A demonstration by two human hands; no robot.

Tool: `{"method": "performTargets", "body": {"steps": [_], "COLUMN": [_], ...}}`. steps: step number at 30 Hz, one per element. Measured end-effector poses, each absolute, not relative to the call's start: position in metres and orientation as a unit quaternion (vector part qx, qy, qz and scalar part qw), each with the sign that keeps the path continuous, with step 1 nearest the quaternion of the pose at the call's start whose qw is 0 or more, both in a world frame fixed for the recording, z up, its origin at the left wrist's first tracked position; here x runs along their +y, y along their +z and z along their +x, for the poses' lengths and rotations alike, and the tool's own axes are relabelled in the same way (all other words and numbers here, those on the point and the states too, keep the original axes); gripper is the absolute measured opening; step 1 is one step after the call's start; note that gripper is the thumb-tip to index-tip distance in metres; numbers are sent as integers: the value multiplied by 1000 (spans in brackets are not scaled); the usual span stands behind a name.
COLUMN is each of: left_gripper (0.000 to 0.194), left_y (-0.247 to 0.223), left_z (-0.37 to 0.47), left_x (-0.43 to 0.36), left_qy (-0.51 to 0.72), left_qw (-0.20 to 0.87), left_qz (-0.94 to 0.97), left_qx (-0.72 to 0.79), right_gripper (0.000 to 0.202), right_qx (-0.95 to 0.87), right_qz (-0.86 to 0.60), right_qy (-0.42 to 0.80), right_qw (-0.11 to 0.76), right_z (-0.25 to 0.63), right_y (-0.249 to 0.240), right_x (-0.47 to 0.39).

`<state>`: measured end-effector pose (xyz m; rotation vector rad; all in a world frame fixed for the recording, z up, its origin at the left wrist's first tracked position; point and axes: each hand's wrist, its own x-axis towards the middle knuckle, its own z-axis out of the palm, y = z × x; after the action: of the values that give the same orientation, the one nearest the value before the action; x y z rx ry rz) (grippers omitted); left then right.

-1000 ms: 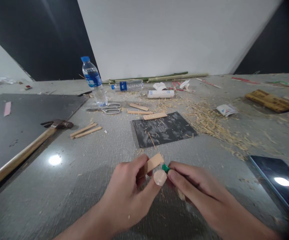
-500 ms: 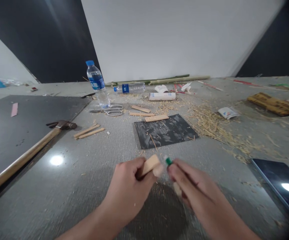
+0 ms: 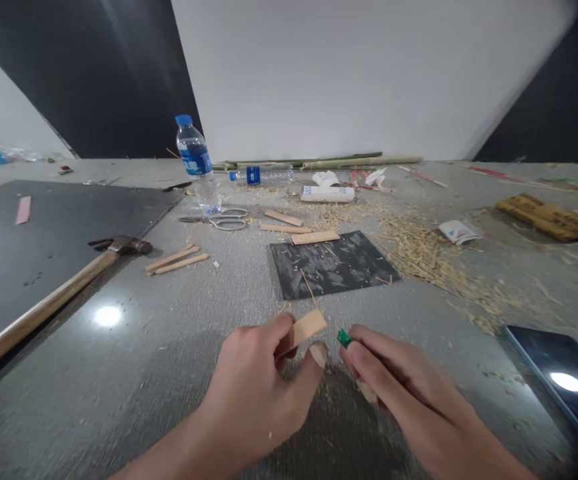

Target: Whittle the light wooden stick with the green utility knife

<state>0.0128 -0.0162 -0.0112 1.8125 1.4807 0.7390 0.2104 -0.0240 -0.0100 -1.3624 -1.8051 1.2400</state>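
Note:
My left hand (image 3: 263,377) grips a pale flat strip of wood or bamboo (image 3: 309,325) between the index finger and the rest, its squared end pointing up and right. The thumb is spread away from the strip. My right hand (image 3: 399,380) is closed around a small tool with a green end (image 3: 345,338); most of it is hidden in the fingers. A pale, wood-coloured piece (image 3: 367,391) shows under that hand. A narrow gap separates the two hands. Just beyond them lies a dark sandpaper sheet (image 3: 333,270) with another strip (image 3: 315,237) on its far edge.
On the left lies a claw hammer (image 3: 69,290), with scissors (image 3: 219,219) and an upright water bottle (image 3: 196,163) behind. More strips (image 3: 176,259) lie near the hammer. Shavings (image 3: 429,250) are piled on the right, with a phone (image 3: 553,373) at the near right.
My left thumb has moved down, away from the strip, and the strip has shifted slightly right. My right hand has moved a little right and down with the green-ended tool.

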Motion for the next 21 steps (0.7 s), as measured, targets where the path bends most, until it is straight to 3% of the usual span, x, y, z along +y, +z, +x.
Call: {"method": "performTargets", "body": {"steps": [10,16,21], "left_gripper": [34,25,21], "left_y": [-13,-9,-7], "left_z": [12,14,15], "left_x": [-20,-18,-18], "left_qy": [288,288,307], "left_qw": [335,470,563], "left_qz": [706,652,586], "left_qx": [554,521,495], "right_gripper": [38,40,35], "right_qx": [-706,-710,-745], "right_qz": [-487,-501,-463], "right_qy": [455,444,401], "right_qw": [240,219,263], "right_z": [210,208,206], "right_y": [-7,-7,-5], "right_x": [-24,-25,-26]}}
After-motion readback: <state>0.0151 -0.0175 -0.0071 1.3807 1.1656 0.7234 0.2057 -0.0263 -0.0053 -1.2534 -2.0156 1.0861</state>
